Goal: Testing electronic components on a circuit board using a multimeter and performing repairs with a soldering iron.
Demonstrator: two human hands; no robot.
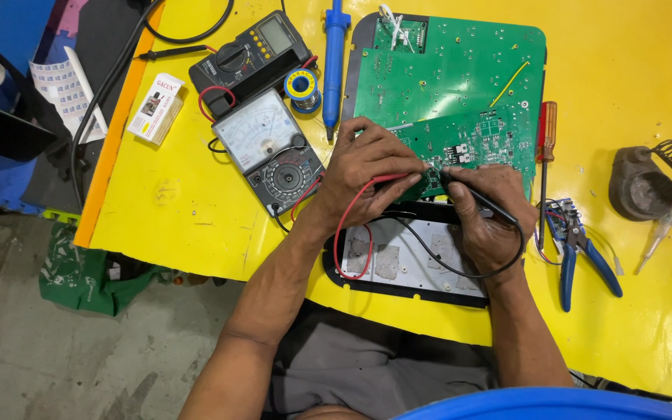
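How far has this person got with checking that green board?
Already done: the tools are out and the analog meter sits beside the work. In hand: the left hand holds the red probe and the right hand the black probe, both tips on the small green circuit board. The larger green board behind lies untouched; how much testing remains cannot be told.

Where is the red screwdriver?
In the head view, the red-handled screwdriver lies on the yellow table, right of the green circuit board and just above the blue-handled pliers, beside the right hand.
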